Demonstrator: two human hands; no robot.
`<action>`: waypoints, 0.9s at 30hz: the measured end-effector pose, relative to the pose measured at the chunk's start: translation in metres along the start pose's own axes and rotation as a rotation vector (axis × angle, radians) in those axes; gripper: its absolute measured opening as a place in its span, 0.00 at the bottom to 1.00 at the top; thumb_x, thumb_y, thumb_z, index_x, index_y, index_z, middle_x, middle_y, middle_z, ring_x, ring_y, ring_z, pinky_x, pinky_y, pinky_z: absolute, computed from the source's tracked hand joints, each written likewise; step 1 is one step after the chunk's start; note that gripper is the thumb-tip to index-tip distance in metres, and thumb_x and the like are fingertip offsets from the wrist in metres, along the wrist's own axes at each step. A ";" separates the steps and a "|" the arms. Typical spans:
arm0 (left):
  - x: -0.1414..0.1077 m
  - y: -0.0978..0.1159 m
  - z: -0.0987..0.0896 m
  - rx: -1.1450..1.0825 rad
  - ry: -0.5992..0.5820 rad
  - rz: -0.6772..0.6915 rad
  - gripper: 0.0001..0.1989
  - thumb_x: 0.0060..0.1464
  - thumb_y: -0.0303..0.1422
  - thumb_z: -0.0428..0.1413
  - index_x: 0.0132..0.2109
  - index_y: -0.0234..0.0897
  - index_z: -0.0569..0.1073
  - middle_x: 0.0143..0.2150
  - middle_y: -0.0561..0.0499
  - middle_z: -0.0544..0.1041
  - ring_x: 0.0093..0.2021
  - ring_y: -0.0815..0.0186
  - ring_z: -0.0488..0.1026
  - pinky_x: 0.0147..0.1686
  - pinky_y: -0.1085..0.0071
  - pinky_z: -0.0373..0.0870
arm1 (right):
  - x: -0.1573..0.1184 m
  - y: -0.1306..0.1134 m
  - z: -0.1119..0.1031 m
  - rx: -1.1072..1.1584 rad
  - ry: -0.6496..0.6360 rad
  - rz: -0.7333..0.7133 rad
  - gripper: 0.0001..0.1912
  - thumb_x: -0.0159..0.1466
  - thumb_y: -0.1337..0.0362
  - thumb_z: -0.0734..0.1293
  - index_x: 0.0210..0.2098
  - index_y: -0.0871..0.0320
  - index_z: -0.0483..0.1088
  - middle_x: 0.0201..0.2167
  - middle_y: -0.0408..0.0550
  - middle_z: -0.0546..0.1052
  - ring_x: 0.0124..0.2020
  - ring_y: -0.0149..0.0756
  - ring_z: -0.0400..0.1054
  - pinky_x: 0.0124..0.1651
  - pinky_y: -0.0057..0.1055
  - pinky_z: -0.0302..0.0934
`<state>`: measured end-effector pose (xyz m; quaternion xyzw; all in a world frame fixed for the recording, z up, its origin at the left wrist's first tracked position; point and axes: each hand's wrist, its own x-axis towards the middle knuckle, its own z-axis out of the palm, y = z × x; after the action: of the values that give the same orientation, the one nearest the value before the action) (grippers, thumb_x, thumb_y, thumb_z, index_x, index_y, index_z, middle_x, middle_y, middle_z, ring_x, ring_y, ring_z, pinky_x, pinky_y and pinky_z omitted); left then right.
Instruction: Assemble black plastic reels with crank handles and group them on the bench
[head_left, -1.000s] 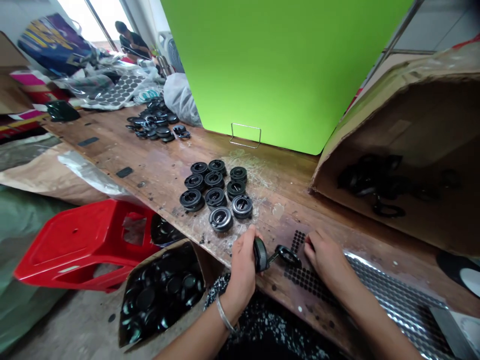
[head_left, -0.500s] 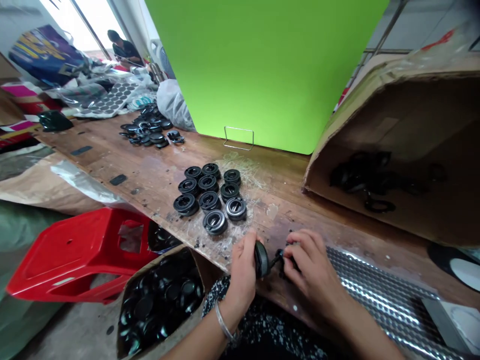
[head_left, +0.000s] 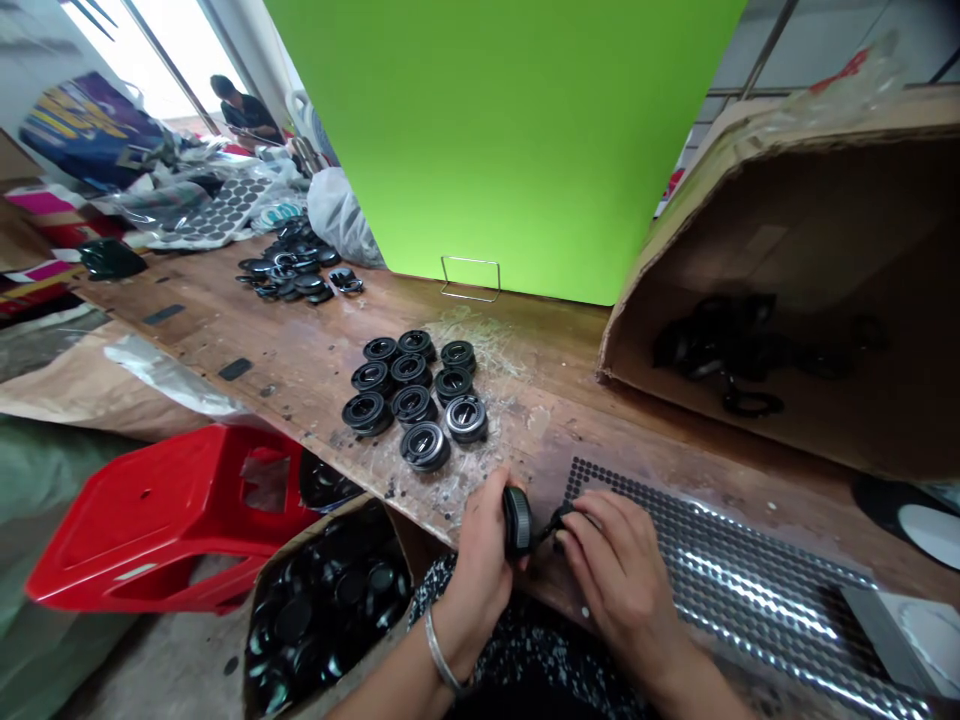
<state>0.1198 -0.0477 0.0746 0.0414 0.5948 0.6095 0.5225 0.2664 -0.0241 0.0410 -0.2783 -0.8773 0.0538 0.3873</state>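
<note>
While the left hand [head_left: 480, 545] clamps a ribbed black disc [head_left: 517, 522] on its edge, thumb and fingers around its rim, the right hand [head_left: 622, 575] has its fingertips closed on a slim black arm [head_left: 553, 522] that reaches out from the disc's side. The two hands are apart, with the disc and its arm between them at the front edge of the worktop [head_left: 315, 350]. Whether the right fingertips also hold something small cannot be told, as they hide it.

Just beyond the left hand, ten round black parts [head_left: 411, 368] lie flat in loose rows; right beside the other hand is a sheet of small black dots [head_left: 720, 560].

The weak spot, as I judge it, is that slim arm: pulled or twisted sideways while the disc is gripped hard, it could bend or snap at its joint. The disc stands on edge in a one-sided grip, so a push from the right might turn it or slip it loose, and this near the edge it could fall towards the lap or the open carton [head_left: 401, 520] below. A sleeveless forearm brushing the sheet might also drag it askew
</note>
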 end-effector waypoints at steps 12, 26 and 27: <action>0.002 0.001 -0.012 0.010 0.001 0.039 0.21 0.52 0.51 0.53 0.25 0.37 0.64 0.17 0.57 0.59 0.15 0.73 0.55 0.11 0.78 0.50 | 0.004 0.002 0.003 0.206 -0.102 0.181 0.16 0.68 0.70 0.60 0.53 0.56 0.69 0.52 0.55 0.72 0.53 0.42 0.68 0.54 0.43 0.65; -0.002 -0.004 -0.016 0.063 -0.066 0.117 0.20 0.53 0.50 0.53 0.26 0.37 0.67 0.17 0.57 0.57 0.14 0.73 0.52 0.11 0.77 0.49 | 0.020 -0.001 0.004 0.623 -0.385 0.731 0.09 0.66 0.58 0.62 0.38 0.55 0.71 0.32 0.44 0.76 0.33 0.35 0.71 0.34 0.28 0.65; -0.003 -0.003 -0.017 0.056 -0.081 0.126 0.21 0.54 0.50 0.53 0.25 0.37 0.66 0.17 0.57 0.57 0.15 0.73 0.52 0.12 0.77 0.50 | 0.023 -0.002 0.006 0.644 -0.384 0.743 0.10 0.66 0.57 0.62 0.38 0.55 0.70 0.32 0.43 0.76 0.34 0.35 0.71 0.36 0.28 0.65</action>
<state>0.1111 -0.0624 0.0691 0.1176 0.5862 0.6222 0.5053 0.2488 -0.0133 0.0525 -0.4225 -0.7138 0.5041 0.2405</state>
